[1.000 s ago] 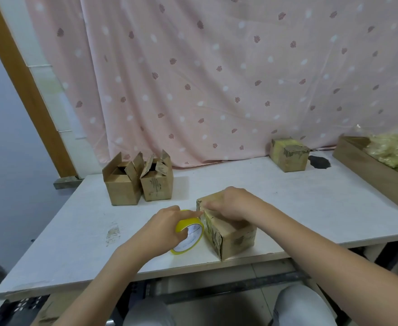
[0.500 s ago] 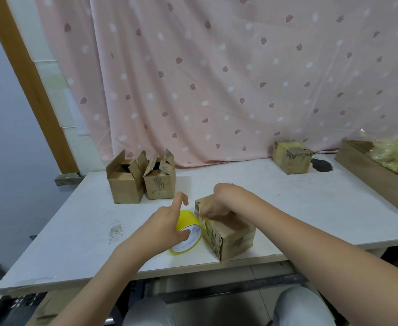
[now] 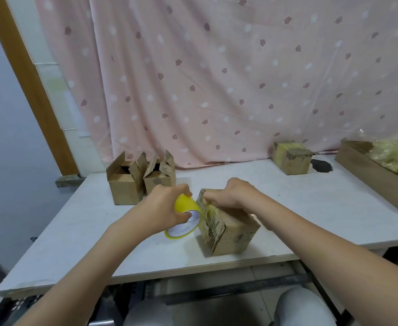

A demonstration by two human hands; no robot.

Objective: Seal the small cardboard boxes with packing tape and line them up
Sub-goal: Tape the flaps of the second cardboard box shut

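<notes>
A small closed cardboard box (image 3: 231, 234) sits near the front edge of the white table (image 3: 310, 208). My right hand (image 3: 231, 192) rests on its top, fingers curled and pressing at the left top edge. Touching the box's left side is a yellow roll of packing tape (image 3: 185, 217), gripped by my left hand (image 3: 164, 207), thumb through the core. Two open-flapped boxes (image 3: 125, 182) (image 3: 159, 176) stand side by side at the back left. A taped box (image 3: 291, 157) sits at the back right by the curtain.
A long wooden tray (image 3: 376, 175) with crinkled yellowish plastic lies along the right edge. A dark patch (image 3: 321, 165) marks the table beside the taped box. A pink spotted curtain (image 3: 216, 78) hangs behind. My knees show under the front edge.
My left hand has closed its fingers over the roll again and lifted it slightly against the box's left side. My right hand has shifted a little toward the box's left top edge.
</notes>
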